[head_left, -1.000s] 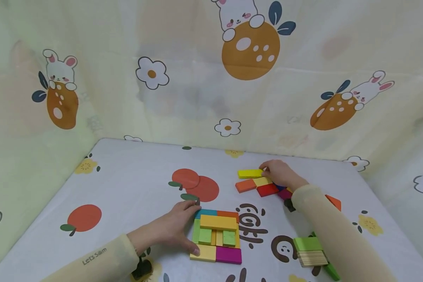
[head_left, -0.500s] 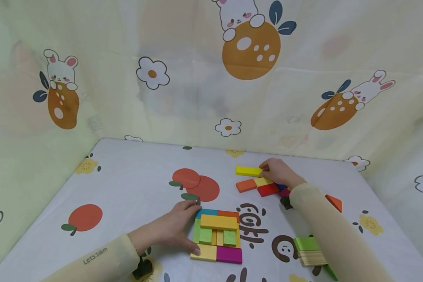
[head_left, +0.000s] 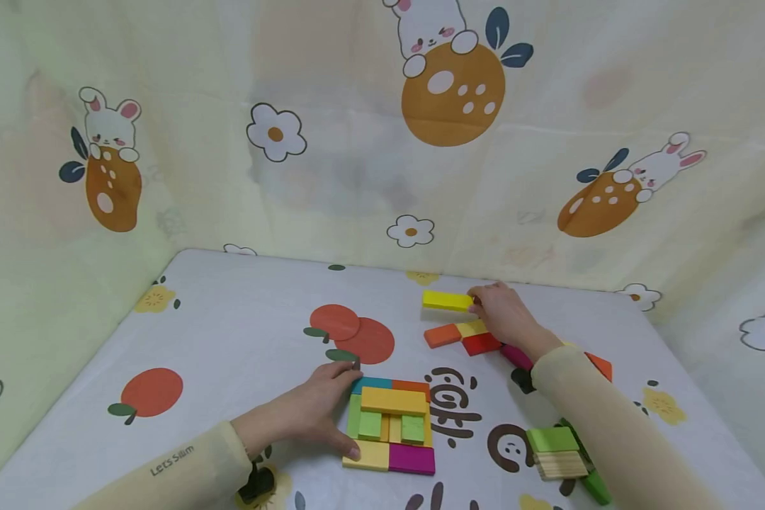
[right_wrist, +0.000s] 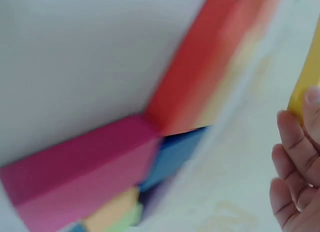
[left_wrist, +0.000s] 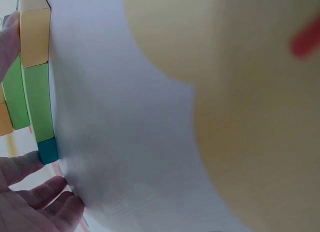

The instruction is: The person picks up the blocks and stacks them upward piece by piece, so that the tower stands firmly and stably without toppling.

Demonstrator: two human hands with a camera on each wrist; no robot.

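The right hand (head_left: 502, 314) pinches one end of a bright yellow block (head_left: 447, 301) between its fingertips and holds it lifted above the worktop (head_left: 242, 354), level, at the far side. Just below and beside that hand lies a loose cluster of blocks: an orange one (head_left: 443, 335), a pale yellow one (head_left: 473, 328), a red one (head_left: 482, 344) and a magenta one (head_left: 516, 356) partly hidden by the wrist. The right wrist view is blurred, so how these blocks overlap is hard to judge.

The left hand (head_left: 315, 411) rests on the worktop with relaxed fingers spread against the left edge of a flat block assembly (head_left: 392, 425), thumb at its near corner and fingertips at its far teal corner; it grips nothing. Near the right forearm sits a small stack of green and plain wooden blocks (head_left: 557, 453).
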